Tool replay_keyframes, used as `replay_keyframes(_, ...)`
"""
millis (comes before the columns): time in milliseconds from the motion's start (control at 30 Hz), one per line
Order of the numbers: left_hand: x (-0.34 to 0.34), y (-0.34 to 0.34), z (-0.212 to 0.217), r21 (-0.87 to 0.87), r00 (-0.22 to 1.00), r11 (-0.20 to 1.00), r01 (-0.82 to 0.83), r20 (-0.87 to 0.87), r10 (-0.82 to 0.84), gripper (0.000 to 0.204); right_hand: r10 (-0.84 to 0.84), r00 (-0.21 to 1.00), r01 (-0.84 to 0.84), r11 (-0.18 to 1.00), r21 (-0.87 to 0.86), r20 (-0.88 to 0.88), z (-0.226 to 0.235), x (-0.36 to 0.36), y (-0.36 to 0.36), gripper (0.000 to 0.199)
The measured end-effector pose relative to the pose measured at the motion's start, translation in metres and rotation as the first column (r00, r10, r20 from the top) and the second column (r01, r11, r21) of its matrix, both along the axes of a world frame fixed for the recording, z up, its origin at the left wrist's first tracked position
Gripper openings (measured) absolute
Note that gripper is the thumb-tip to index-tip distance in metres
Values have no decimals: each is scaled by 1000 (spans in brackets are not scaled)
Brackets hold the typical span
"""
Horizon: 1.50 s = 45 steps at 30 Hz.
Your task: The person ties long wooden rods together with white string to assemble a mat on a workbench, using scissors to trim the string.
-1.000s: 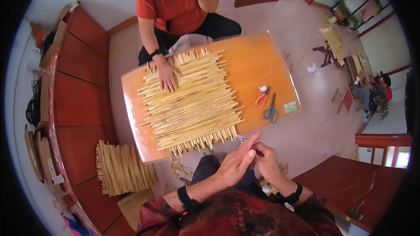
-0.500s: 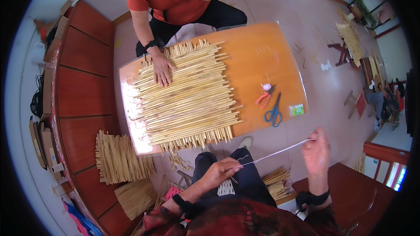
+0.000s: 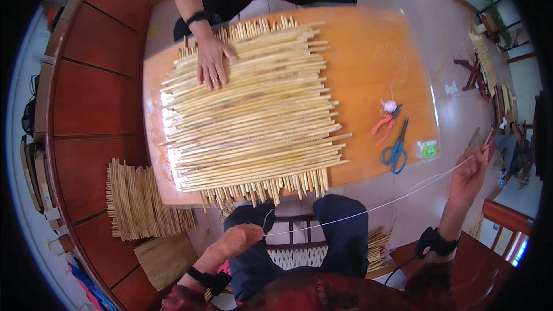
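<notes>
A white thread [image 3: 367, 212] stretches between my hands above my lap. My left hand [image 3: 244, 236], over my left thigh, pinches one end; a thin greyish strand sticks up from its fingertips. My right hand [image 3: 469, 175], raised at the right beyond the table's corner, is closed on the other end, where the thread looks doubled. In front of me a mat of straw-coloured stalks [image 3: 253, 109] lies on the orange table, made of crosswise stalks over lengthwise ones. Across the table, a co-worker's hand [image 3: 213, 63] rests flat on the mat's far left part.
On the table's right lie red-handled pliers [image 3: 383, 126], blue-handled scissors [image 3: 395, 156], a pinkish thread ball [image 3: 390, 106] and a small green-and-white box [image 3: 427, 149]. Stalk bundles [image 3: 144, 201] stand by the red cabinet [image 3: 92, 109] at left. A dark red surface [image 3: 478, 276] is at lower right.
My hands have moved apart, the left one leftward and the right one outward and up, so a longer stretch of thread shows. My view has shifted. The co-worker's hand stays on the mat.
</notes>
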<state>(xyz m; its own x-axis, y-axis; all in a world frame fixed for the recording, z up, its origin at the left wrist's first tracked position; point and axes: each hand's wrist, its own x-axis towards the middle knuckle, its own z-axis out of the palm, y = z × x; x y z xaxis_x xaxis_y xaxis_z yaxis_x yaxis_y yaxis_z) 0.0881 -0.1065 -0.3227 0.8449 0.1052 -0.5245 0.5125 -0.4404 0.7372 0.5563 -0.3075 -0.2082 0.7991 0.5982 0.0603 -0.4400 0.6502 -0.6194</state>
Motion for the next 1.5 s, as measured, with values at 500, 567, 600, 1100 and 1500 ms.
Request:
replay_keyframes(500, -33, 8, -63, -302, 981, 949, -93, -193, 35, 27, -242, 893, 271, 962, -26, 381, -83, 100, -138, 8)
replay_keyframes(567, -50, 4, -73, -300, 991, 953, -50, -132, 11, 28, -291, 849, 302, 952, 47, 442, -89, 106, -157, 9)
replay_keyframes(600, -60, 0, -70, -325, 995, 945, -20, -96, -12, 28, -487, 769, 508, 859, 66, 413, -87, 93, -147, 10)
replay_keyframes(1100, -14, -26, -12, 735, 877, 557, -387, 480, -23, 32, 188, 803, 159, 847, -507, 566, -96, -157, -108, 22)
replay_keyframes(1500, 147, 30, -89, 826, 882, 542, -157, 364, -299, 46, 310, 922, -50, 688, -724, 231, -221, -231, -10, 15)
